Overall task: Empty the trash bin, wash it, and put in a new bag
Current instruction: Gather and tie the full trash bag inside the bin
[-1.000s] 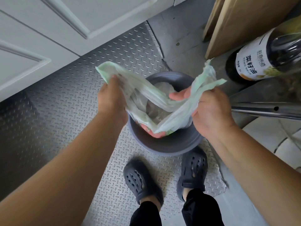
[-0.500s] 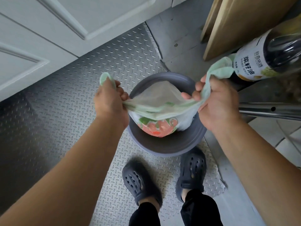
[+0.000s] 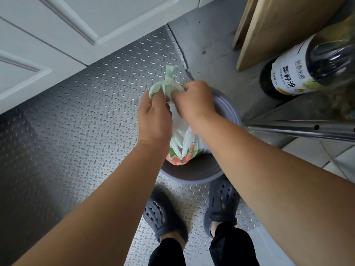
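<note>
A round grey trash bin [image 3: 194, 174] stands on the floor just ahead of my feet. Inside it sits a pale green, see-through trash bag [image 3: 182, 144] with red and green packaging showing through its lower part. The bag's two top ends are crossed into a knot [image 3: 169, 81] above the bin's far rim. My left hand [image 3: 154, 114] pinches the left end of that knot. My right hand [image 3: 193, 98] grips the right end, touching the left hand. My forearms hide much of the bin's opening.
A white panelled door [image 3: 57, 35] fills the upper left. Metal tread plate [image 3: 76, 131] covers the floor. A large dark oil bottle [image 3: 307, 70] and a wooden board [image 3: 278, 25] stand right of the bin, with a steel tube [image 3: 297, 129] jutting toward the bin's right rim. My dark clogs [image 3: 165, 214] are below.
My hands were apart, stretching the bag's top ends out to either side. They have come together over the bin, and the ends are now crossed into a knot.
</note>
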The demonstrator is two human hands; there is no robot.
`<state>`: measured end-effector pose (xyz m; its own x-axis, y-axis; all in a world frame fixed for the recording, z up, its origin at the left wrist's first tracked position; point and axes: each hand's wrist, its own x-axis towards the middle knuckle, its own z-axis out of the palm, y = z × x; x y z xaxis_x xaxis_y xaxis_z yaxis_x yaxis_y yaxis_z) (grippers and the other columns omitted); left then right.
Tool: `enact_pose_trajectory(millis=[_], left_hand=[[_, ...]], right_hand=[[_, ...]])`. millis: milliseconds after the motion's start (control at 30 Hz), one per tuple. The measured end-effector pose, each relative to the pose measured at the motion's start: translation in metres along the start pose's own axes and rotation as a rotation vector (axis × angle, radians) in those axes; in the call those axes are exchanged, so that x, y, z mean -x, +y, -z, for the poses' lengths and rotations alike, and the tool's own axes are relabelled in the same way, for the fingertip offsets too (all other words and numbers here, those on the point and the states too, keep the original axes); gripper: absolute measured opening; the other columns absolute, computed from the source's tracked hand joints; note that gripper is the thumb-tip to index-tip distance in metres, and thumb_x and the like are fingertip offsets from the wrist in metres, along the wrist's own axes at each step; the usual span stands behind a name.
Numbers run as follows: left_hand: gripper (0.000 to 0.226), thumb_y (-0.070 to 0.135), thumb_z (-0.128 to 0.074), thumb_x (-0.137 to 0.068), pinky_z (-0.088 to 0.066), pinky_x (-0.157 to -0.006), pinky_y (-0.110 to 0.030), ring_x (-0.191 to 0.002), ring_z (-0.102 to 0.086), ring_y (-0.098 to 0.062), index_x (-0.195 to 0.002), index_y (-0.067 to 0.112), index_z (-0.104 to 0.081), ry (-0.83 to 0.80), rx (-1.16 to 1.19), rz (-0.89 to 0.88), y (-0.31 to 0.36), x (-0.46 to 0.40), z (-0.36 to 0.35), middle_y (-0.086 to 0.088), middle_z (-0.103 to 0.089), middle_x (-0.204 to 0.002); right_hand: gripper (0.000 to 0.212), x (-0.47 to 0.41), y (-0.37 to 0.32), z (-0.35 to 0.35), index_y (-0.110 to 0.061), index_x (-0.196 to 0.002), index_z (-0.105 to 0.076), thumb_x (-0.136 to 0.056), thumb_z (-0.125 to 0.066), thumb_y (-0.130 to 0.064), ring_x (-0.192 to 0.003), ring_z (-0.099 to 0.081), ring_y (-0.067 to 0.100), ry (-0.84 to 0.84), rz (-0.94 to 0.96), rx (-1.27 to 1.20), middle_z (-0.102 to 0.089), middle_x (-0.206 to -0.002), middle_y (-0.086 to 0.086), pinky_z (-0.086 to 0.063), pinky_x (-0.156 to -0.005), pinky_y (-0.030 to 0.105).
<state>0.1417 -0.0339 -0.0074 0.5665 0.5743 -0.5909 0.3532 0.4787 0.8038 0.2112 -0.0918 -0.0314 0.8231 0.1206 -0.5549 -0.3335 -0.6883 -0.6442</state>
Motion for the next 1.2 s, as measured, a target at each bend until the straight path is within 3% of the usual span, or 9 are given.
enact_pose_trajectory(millis=[233,333,533,633,733,833,967,1100,1200], left_hand=[[0.032,0.027,-0.045,-0.092,-0.033,-0.044,-0.023,-0.043,-0.036,-0.010,-0.061,0.025,-0.049,0.024,-0.011,0.021,0.000,-0.006,0.005,0.009,-0.043,-0.048],[0.040,0.024,-0.047,-0.094,-0.036,-0.044,-0.020,-0.042,-0.040,-0.010,-0.055,0.026,-0.051,0.054,0.050,0.070,0.006,-0.011,0.005,0.008,-0.047,-0.049],[0.036,0.017,-0.046,-0.096,-0.033,-0.044,-0.021,-0.042,-0.036,-0.009,-0.060,0.021,-0.045,0.014,0.066,0.080,0.013,-0.008,0.001,0.009,-0.041,-0.047],[0.033,0.016,-0.046,-0.096,-0.032,-0.043,-0.020,-0.043,-0.037,-0.009,-0.063,0.019,-0.047,0.022,0.058,0.080,0.015,-0.004,0.000,0.005,-0.043,-0.050],[0.031,0.013,-0.044,-0.097,-0.030,-0.044,-0.022,-0.044,-0.034,-0.012,-0.066,0.015,-0.048,0.007,0.079,0.057,0.021,-0.005,0.001,0.003,-0.039,-0.047],[0.029,0.012,-0.042,-0.096,-0.028,-0.046,-0.024,-0.044,-0.031,-0.014,-0.069,0.013,-0.049,-0.004,0.094,0.048,0.027,-0.010,-0.001,0.002,-0.036,-0.047],[0.029,0.019,-0.043,-0.099,-0.029,-0.048,-0.024,-0.046,-0.031,-0.013,-0.070,0.015,-0.049,-0.009,0.015,0.063,0.028,-0.016,-0.002,0.003,-0.036,-0.049],[0.022,0.021,-0.049,-0.092,-0.035,-0.048,-0.022,-0.046,-0.039,-0.014,-0.072,0.015,-0.055,-0.074,-0.130,0.027,0.033,-0.019,-0.001,0.003,-0.042,-0.050],[0.020,0.032,-0.051,-0.081,-0.044,-0.055,-0.026,-0.053,-0.050,-0.016,-0.073,0.017,-0.061,-0.213,-0.487,-0.084,0.037,-0.017,-0.008,0.001,-0.053,-0.057]], right_hand=[[0.033,0.005,-0.005,0.005,-0.016,-0.048,-0.052,-0.080,-0.054,-0.012,-0.033,-0.039,0.010,-0.383,-0.017,-0.189,-0.044,-0.035,-0.006,-0.030,-0.040,0.019],[0.038,0.004,0.003,0.014,-0.019,-0.044,-0.051,-0.082,-0.045,-0.015,-0.034,-0.036,0.009,-0.432,-0.131,-0.296,-0.047,-0.044,-0.002,-0.028,-0.045,0.025],[0.012,0.009,0.012,0.001,0.004,-0.084,-0.066,-0.088,-0.056,-0.001,-0.063,-0.052,0.022,-0.307,-0.014,-0.268,-0.065,-0.072,0.021,-0.047,-0.059,0.044],[0.029,0.015,0.014,-0.003,-0.007,-0.071,-0.067,-0.084,-0.050,0.013,-0.052,-0.056,0.009,-0.372,-0.014,-0.414,-0.065,-0.055,0.000,-0.048,-0.051,0.022],[0.029,0.015,0.020,0.003,-0.016,-0.063,-0.066,-0.088,-0.061,-0.003,-0.063,-0.053,0.009,-0.469,0.113,-0.148,-0.060,-0.059,-0.006,-0.047,-0.066,0.027],[0.040,0.013,0.022,0.011,-0.017,-0.051,-0.052,-0.089,-0.059,-0.010,-0.059,-0.041,0.010,-0.527,0.230,0.140,-0.045,-0.052,-0.007,-0.035,-0.060,0.027],[0.034,0.012,0.017,0.021,-0.021,-0.039,-0.036,-0.066,-0.054,-0.014,-0.046,-0.028,0.014,-0.576,-0.018,-0.081,-0.030,-0.045,-0.006,-0.023,-0.049,0.028],[0.019,0.014,0.017,0.031,-0.020,-0.061,-0.052,-0.066,-0.068,-0.029,-0.046,-0.045,0.008,-0.989,-0.083,-0.085,-0.052,-0.051,-0.008,-0.029,-0.049,0.024],[0.044,0.016,0.015,0.031,-0.027,-0.106,-0.072,-0.070,-0.080,-0.051,-0.098,-0.067,0.000,-1.098,0.092,0.106,-0.076,-0.101,-0.016,-0.049,-0.088,0.023]])
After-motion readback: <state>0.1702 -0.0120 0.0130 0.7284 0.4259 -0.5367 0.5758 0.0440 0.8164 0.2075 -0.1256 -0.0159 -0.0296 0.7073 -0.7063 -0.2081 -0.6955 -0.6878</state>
